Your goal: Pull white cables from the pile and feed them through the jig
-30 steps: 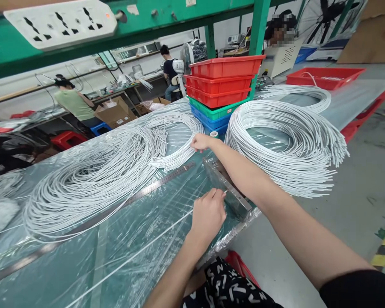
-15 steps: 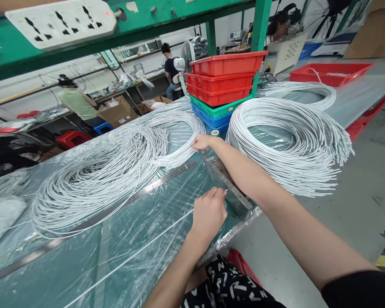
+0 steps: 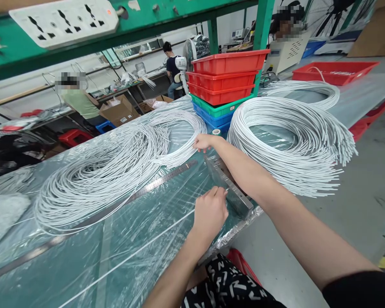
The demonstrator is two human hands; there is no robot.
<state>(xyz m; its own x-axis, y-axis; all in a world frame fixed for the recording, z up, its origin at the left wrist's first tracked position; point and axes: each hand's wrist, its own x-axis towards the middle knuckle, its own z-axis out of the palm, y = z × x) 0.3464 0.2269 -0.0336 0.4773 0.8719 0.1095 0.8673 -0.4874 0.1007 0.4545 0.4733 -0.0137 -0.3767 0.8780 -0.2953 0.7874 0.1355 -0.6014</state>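
Note:
A long white cable (image 3: 128, 256) runs taut from the lower left over the worktable into my left hand (image 3: 211, 210). That hand is closed around it, and a short tip pokes out past the fingers beside a metal block (image 3: 229, 186). My right arm crosses above the block. At the right edge of a smaller coil of white cables (image 3: 179, 160), my right hand (image 3: 203, 142) has its fingers curled together. Whatever they pinch is hidden behind them. A larger, looser coil of white cables (image 3: 99, 184) lies to the left, partly over a steel ruler (image 3: 160, 182).
A thick coil of white cables (image 3: 244, 132) overhangs the table's right edge. Stacked red, green and blue trays (image 3: 224, 81) stand behind my hands, with a tape roll (image 3: 216, 131) before them. A green shelf beam (image 3: 167, 17) crosses above. Other people sit in the background.
Both hands hold nearly the same places and the cable stays in my left hand. The whole view has shifted slightly, with the surroundings a little further right.

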